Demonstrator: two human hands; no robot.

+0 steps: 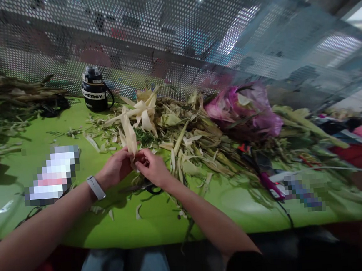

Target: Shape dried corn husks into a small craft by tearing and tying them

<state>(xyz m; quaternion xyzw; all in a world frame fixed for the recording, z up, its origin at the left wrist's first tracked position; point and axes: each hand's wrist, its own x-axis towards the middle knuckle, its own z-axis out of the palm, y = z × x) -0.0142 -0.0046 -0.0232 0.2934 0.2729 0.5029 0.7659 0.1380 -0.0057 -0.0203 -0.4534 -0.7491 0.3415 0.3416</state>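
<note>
Upright between my hands is a pale, dry corn husk, its strips fanning out at the top. My left hand is closed round its lower part from the left and wears a watch with a light band at the wrist. From the right, my right hand pinches the husk's base with bent fingers. Beneath the hands lies a pair of scissors with dark handles, partly hidden. Just beyond them are more pale husk strips and a heap of loose husks.
The green tabletop meets a perforated metal screen. A black bottle stands at the back. Left lies a blurred phone-like device; right are a pink plastic bag, a magenta-handled corded tool and another blurred device.
</note>
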